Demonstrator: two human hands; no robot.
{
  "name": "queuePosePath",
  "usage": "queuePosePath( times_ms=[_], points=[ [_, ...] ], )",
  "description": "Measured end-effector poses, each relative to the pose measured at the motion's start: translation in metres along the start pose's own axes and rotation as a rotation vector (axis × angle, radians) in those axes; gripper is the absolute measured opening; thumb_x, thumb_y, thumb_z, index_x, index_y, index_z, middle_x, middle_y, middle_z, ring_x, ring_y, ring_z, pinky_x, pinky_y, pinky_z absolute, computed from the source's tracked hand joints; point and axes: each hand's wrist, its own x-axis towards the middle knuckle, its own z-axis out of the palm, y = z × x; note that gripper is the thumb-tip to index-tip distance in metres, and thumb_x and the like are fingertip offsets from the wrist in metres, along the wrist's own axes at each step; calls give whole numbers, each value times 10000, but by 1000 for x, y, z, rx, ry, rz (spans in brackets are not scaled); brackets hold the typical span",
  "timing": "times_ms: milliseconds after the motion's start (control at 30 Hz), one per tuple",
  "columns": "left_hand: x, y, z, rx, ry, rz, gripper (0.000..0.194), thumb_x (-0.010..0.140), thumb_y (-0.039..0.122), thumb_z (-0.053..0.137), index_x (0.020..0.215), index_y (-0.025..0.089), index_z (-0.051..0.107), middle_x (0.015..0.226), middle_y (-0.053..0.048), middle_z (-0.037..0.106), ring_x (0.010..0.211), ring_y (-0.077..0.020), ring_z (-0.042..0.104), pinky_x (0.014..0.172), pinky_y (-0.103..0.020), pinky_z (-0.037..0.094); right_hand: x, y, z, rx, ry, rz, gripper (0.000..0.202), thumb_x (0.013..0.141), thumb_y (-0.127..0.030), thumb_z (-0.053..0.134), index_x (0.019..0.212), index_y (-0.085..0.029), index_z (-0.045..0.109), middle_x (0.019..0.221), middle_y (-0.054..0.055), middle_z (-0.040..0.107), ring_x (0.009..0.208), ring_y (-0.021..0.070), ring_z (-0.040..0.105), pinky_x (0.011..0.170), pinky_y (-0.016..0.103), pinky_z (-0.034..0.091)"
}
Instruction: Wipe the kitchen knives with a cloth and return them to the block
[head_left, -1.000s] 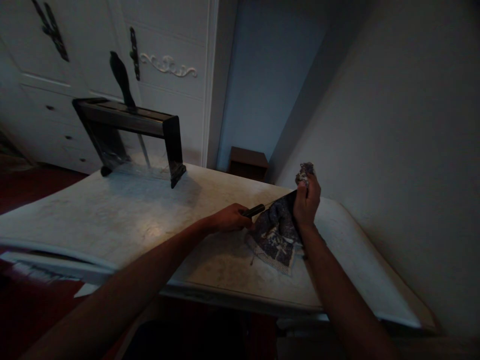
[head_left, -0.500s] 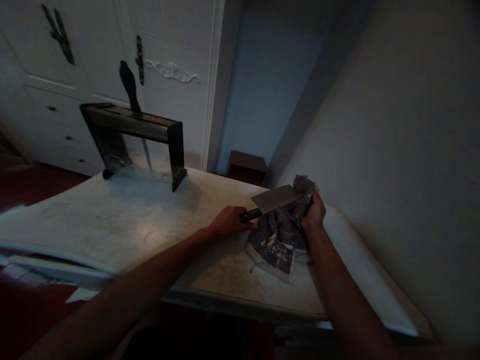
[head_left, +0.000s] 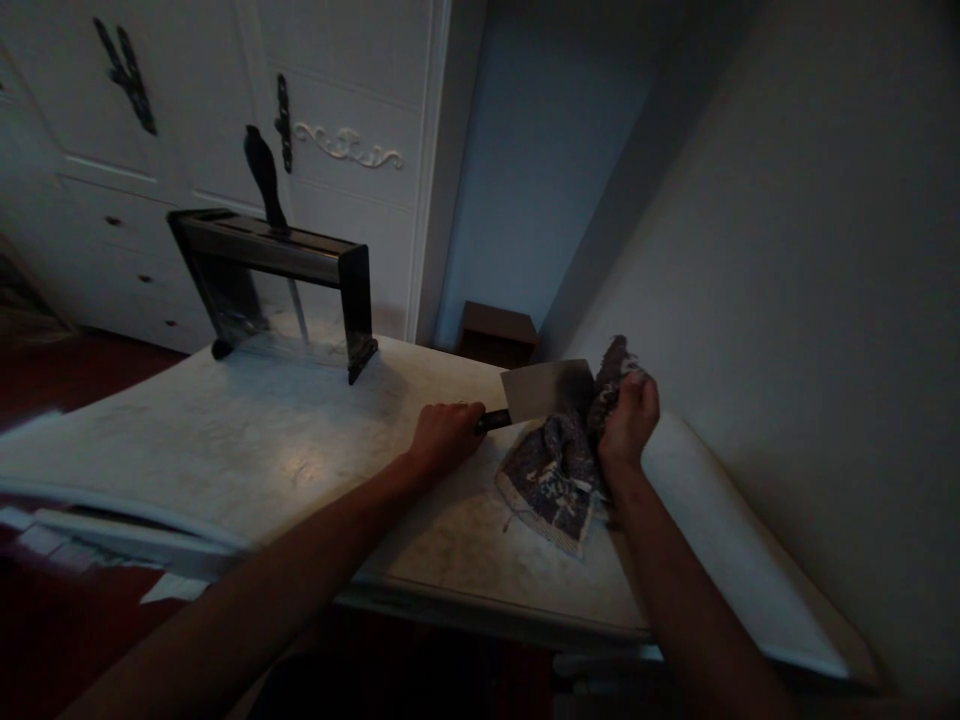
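Observation:
My left hand is closed around the dark handle of a cleaver. Its broad metal blade points right, with the far end against a dark patterned cloth. Bunched in my right hand is the upper part of this cloth, close by the blade's end. The cloth's lower part hangs down to the tabletop, its pale striped edge spread toward me. Part of the blade's tip side is shaded or covered by the cloth.
A black knife stand with clear sides, one dark-handled knife in it, stands at the back left of the white table. Behind are a white cabinet and a small brown box-like piece. A wall rises on the right.
My right hand has turned, and the cloth's upper part has come off the blade's end and now sticks up. The cleaver has tilted slightly, its blade now lying more level.

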Motion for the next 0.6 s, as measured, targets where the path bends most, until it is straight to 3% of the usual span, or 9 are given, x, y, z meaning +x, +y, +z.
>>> queuePosePath(
  times_ms=[100,167,233,367,600],
  points=[
    [0,-1,1,12,18,-11,254,858,325,475,991,205,656,933,-94,709,864,-265,673,696,-333,439,-21,-8,9,-147,-338,-211,298,948,-389,428,1051,-205,639,1120,52,665,1118,184,570,1044,406,370],
    [0,-2,2,22,32,-25,256,857,325,475,990,206,659,924,-99,709,865,-272,672,698,-340,441,-28,-6,11,-226,-523,-307,305,962,-360,409,1088,-214,645,1205,58,657,1216,188,533,1118,443,282],
    [0,-2,2,27,38,-38,255,852,322,477,979,205,664,917,-104,710,866,-281,672,692,-347,442,-29,-2,11,-271,-609,-345,316,966,-355,397,1075,-214,657,1195,61,669,1210,189,547,1125,453,278],
    [0,-1,2,8,17,-59,250,840,325,482,961,210,668,933,-97,712,859,-281,673,680,-341,438,-26,0,9,-316,-589,-313,348,963,-389,390,1089,-212,662,1156,67,685,1117,198,599,1067,442,364],
    [1,2,-2,-20,-28,-172,272,838,334,470,959,206,677,919,-113,710,879,-277,668,709,-334,436,-14,10,2,-473,-421,-110,427,934,-492,376,1003,-189,669,944,84,701,882,225,623,842,390,462]
  ],
)
